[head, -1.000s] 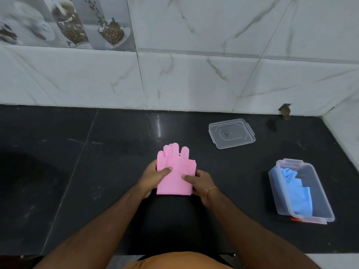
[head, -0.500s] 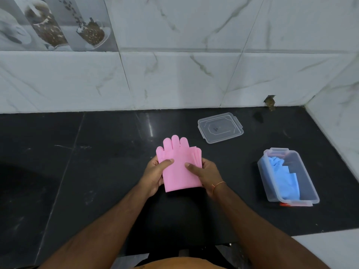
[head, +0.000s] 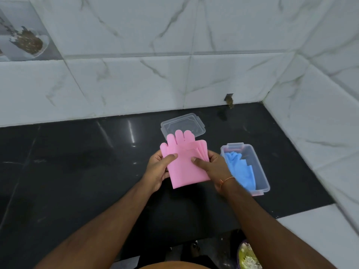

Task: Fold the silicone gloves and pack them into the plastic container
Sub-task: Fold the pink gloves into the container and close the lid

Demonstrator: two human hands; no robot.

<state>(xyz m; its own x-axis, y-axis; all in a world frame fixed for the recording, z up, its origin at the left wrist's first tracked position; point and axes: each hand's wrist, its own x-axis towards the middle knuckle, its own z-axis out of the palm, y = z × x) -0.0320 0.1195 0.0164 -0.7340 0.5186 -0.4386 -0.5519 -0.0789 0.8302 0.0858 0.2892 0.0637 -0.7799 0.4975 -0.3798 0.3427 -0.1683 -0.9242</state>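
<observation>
Both hands [head: 157, 169] [head: 214, 168] grip unmarked folded pink gloves [head: 185, 162].

Both forearms reach forward. Left hand [head: 157, 167] and right hand [head: 214, 167] pinch pink glove [head: 184, 164] edges, thumbs on top.

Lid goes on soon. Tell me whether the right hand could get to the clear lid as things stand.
Probably not yet: the right hand grips the folded pink glove with the left hand. Otherwise the lid lies uncovered just beyond.
</observation>
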